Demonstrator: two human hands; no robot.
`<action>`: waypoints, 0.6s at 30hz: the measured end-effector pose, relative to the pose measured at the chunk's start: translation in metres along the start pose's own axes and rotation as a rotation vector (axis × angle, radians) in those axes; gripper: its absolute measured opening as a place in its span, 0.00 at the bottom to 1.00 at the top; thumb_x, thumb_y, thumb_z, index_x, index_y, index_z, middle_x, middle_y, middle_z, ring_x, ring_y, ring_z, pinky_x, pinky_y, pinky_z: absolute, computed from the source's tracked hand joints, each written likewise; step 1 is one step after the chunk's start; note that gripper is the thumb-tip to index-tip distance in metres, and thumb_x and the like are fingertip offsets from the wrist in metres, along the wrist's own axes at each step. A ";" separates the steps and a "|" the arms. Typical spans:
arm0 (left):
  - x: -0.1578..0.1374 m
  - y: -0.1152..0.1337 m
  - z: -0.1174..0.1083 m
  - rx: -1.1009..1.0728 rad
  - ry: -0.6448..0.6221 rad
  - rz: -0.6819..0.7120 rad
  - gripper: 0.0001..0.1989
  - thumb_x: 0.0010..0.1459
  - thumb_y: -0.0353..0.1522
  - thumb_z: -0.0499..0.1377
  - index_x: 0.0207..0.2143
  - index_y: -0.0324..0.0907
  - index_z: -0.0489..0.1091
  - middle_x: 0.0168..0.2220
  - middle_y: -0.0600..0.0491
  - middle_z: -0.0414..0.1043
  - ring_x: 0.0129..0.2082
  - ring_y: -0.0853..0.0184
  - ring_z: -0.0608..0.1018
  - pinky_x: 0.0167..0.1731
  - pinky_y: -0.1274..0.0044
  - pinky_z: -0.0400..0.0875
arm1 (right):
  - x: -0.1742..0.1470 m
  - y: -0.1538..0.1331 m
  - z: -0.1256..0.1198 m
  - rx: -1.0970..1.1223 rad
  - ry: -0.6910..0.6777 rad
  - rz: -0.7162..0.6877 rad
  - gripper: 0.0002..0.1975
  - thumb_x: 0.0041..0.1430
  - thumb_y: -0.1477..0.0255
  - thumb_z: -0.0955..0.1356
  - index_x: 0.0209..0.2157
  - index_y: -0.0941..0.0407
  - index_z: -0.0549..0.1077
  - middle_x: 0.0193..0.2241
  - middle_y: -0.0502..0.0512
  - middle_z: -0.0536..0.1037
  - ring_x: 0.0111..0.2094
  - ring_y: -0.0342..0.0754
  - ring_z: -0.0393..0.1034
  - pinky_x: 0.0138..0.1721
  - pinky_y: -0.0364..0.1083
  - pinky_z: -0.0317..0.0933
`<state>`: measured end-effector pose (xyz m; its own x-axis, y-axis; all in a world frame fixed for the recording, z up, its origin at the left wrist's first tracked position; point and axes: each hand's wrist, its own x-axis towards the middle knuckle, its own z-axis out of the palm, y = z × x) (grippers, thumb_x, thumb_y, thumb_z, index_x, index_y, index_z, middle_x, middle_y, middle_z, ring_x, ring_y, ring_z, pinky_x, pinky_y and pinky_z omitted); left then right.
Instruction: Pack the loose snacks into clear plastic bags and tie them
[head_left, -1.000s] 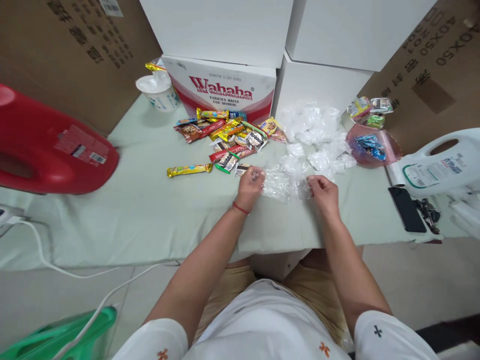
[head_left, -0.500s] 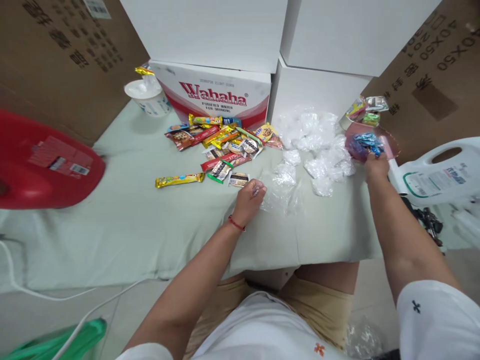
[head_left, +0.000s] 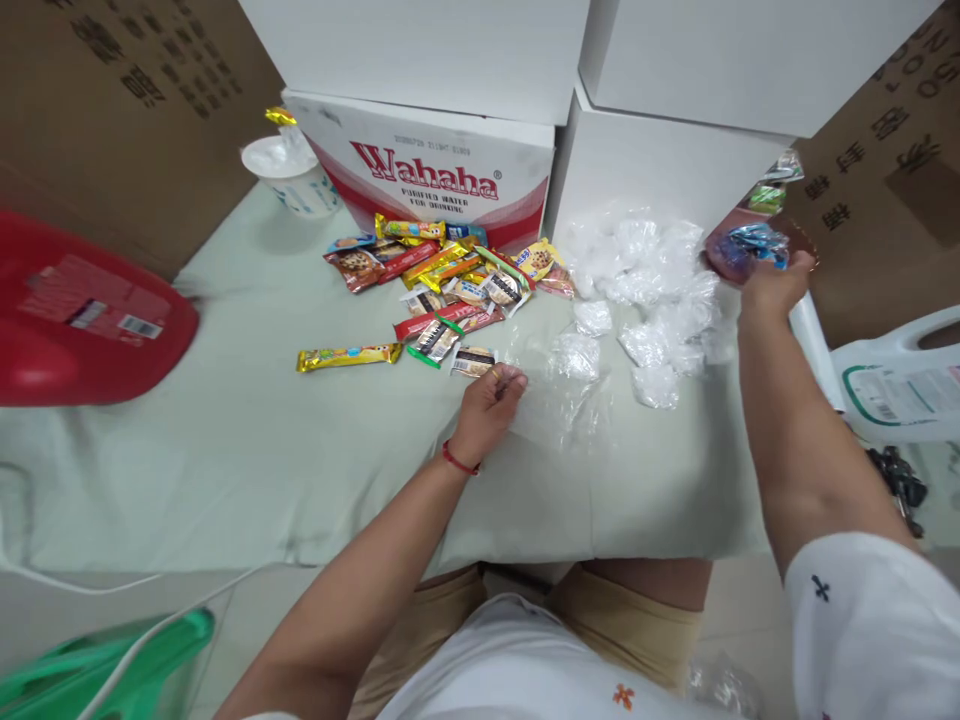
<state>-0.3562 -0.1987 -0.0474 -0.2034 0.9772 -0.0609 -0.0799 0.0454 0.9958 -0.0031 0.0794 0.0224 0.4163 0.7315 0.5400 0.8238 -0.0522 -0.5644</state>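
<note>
My left hand [head_left: 487, 405] is closed, thumb and fingers pinching the edge of a thin clear plastic bag [head_left: 566, 410] spread on the cloth. Just beyond its knuckles lies a small packaged biscuit [head_left: 472, 361]. At the far right, my right hand [head_left: 776, 287] reaches to a pinkish bowl [head_left: 724, 262] and touches shiny blue-wrapped sweets [head_left: 759, 240] there. Its fingertips are hidden, so I cannot see whether it grips any. Between the hands sits a heap of crumpled clear bags [head_left: 645, 270]. A mixed pile of wrapped snacks [head_left: 442, 275] lies left of them.
A Wahaha carton [head_left: 450, 180] and white boxes [head_left: 667, 170] stand along the back. To the left are a red jug [head_left: 90, 310], a paper tub [head_left: 296, 185] and one yellow snack stick [head_left: 349, 357]. A white detergent bottle [head_left: 911, 385] stands right of my right forearm.
The view has shifted slightly. My right hand has stayed at the bowl, its thumb side now more spread over the blue sweets. My left hand keeps its pinch on the plastic bag.
</note>
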 end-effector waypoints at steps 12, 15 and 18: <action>0.002 0.006 -0.005 -0.065 0.098 0.115 0.21 0.59 0.52 0.64 0.34 0.42 0.75 0.20 0.60 0.59 0.20 0.72 0.60 0.20 0.78 0.54 | -0.242 -0.067 -0.091 0.528 -0.900 0.213 0.19 0.49 0.58 0.78 0.41 0.53 0.80 0.25 0.49 0.74 0.26 0.46 0.64 0.30 0.46 0.60; 0.010 0.007 -0.012 -0.098 0.151 0.110 0.20 0.57 0.50 0.66 0.32 0.42 0.74 0.22 0.58 0.63 0.22 0.72 0.62 0.21 0.79 0.55 | -0.237 -0.046 -0.113 0.588 -0.895 0.320 0.16 0.50 0.56 0.76 0.31 0.54 0.79 0.20 0.47 0.69 0.22 0.42 0.56 0.25 0.44 0.51; 0.016 0.008 -0.018 -0.166 0.174 0.096 0.20 0.54 0.49 0.69 0.30 0.42 0.73 0.25 0.57 0.66 0.24 0.72 0.64 0.21 0.80 0.56 | -0.241 -0.027 -0.138 0.603 -0.953 0.407 0.18 0.47 0.55 0.78 0.31 0.54 0.78 0.21 0.47 0.71 0.21 0.41 0.53 0.22 0.43 0.46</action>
<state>-0.3774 -0.1859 -0.0418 -0.3815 0.9244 0.0080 -0.2087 -0.0946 0.9734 -0.0726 -0.1896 -0.0068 -0.0573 0.9577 -0.2821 0.2789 -0.2560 -0.9256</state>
